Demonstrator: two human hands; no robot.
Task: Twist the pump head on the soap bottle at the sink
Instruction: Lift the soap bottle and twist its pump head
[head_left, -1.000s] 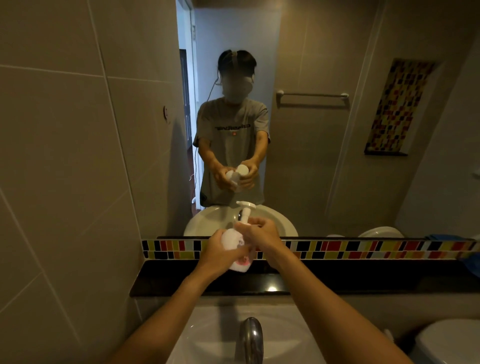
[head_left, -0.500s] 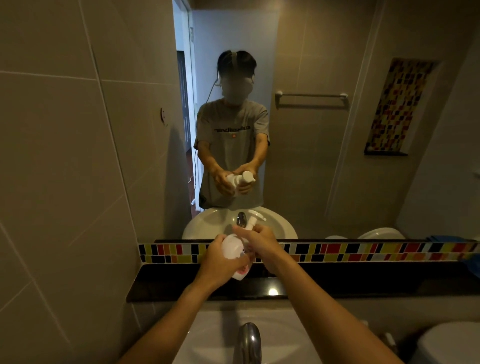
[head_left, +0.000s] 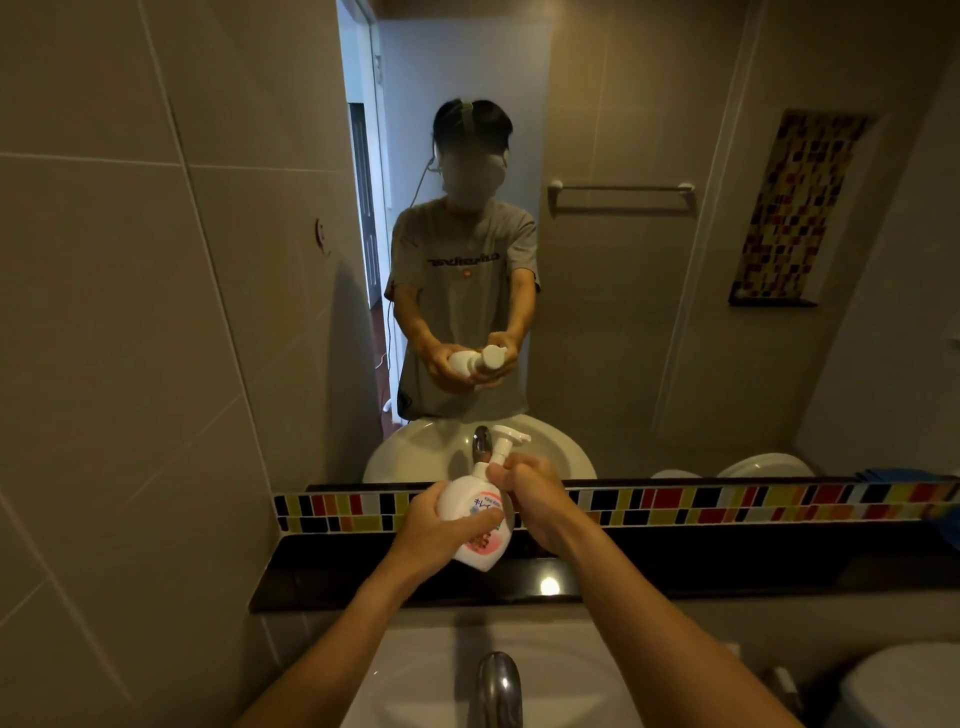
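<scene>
The soap bottle (head_left: 475, 522) is being held tilted in the air above the dark ledge (head_left: 675, 566), in front of the mirror (head_left: 623, 312), with the sink (head_left: 426, 675) below. The left hand (head_left: 441, 535) is wrapping closed around the body; the right hand (head_left: 535, 496) is closing on the collar under the pump head (head_left: 506, 439) (nozzle pointing right). Judging the twist as mid-step. Next move is calling for turning the head while the left hand is bracing the body.

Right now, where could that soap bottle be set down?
The glossy black ledge lies bare between the mosaic tile strip and the white basin, on both sides of the hands. The chrome faucet crowds the basin's middle.
</scene>
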